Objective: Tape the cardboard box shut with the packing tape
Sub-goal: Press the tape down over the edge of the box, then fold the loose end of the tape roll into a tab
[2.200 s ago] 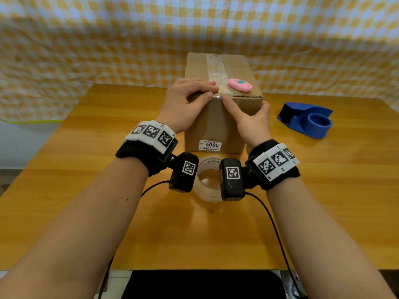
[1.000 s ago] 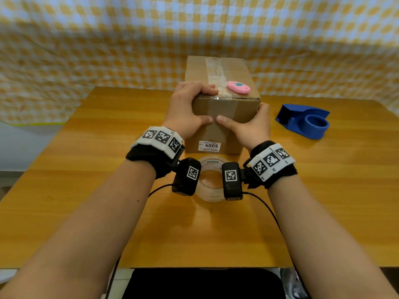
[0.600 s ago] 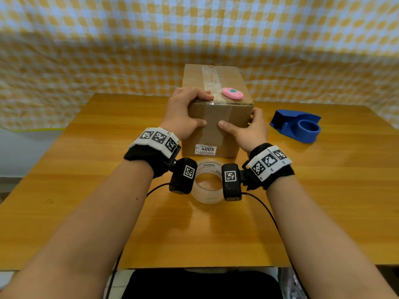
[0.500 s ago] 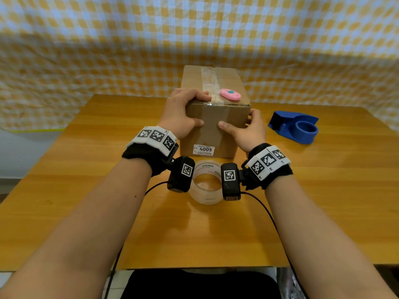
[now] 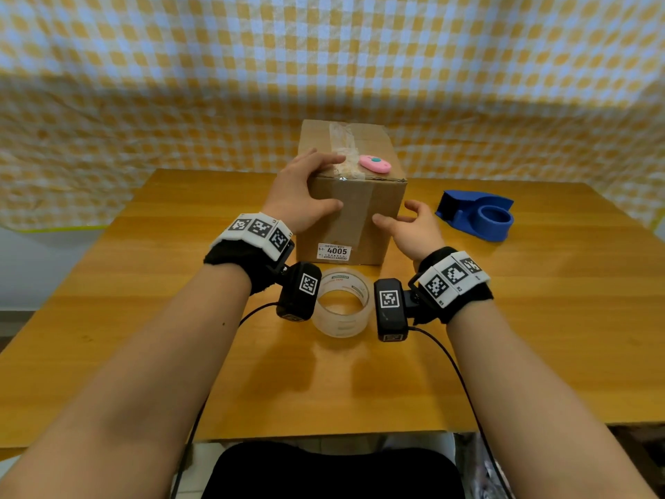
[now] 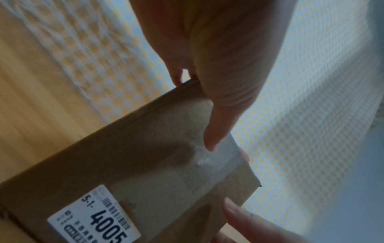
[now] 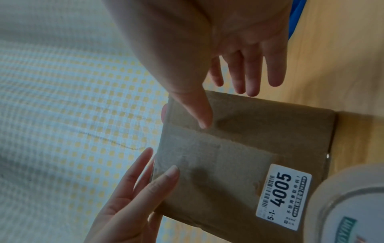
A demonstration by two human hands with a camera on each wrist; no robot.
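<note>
The brown cardboard box (image 5: 360, 214) stands upright mid-table, with clear tape (image 5: 342, 153) along its top seam and down the front face (image 6: 218, 166). My left hand (image 5: 306, 189) lies over the box's top left front corner, fingers straight on the lid and thumb (image 6: 209, 141) pressing the front tape strip. My right hand (image 5: 410, 225) touches the front face with its thumb (image 7: 204, 121) only. Its other fingers (image 7: 251, 78) are spread clear of the right side. The clear packing tape roll (image 5: 342, 304) lies flat between my wrists.
A pink cutter (image 5: 375, 163) rests on the box lid near the front edge. A blue tape dispenser (image 5: 478, 219) sits to the right of the box. The wooden table (image 5: 144, 282) is backed by a checked yellow cloth (image 5: 180, 84).
Both hands slid from the top front edge down onto the front face. Since half a second ago my right fingers have come off the box's right side and spread; the thumb stays on the front.
</note>
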